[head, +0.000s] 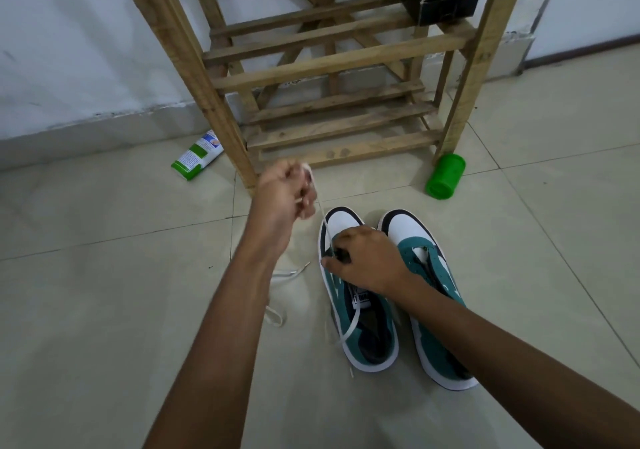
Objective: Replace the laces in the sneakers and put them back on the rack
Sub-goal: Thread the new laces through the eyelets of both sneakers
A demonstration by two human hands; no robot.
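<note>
left hand clenched on the white lace, right hand gripping the centre-frame sneaker; a hard tug could yank it free.

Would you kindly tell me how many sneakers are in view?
2. The left sneaker stands on the floor under the right hand; the right sneaker stands beside it, partly covered by the right forearm.

Both your forearms are bare all the way up, no sleeves showing anywhere. Your left hand and right hand are bare too, gloveless, ringless, wrists plain.
</note>
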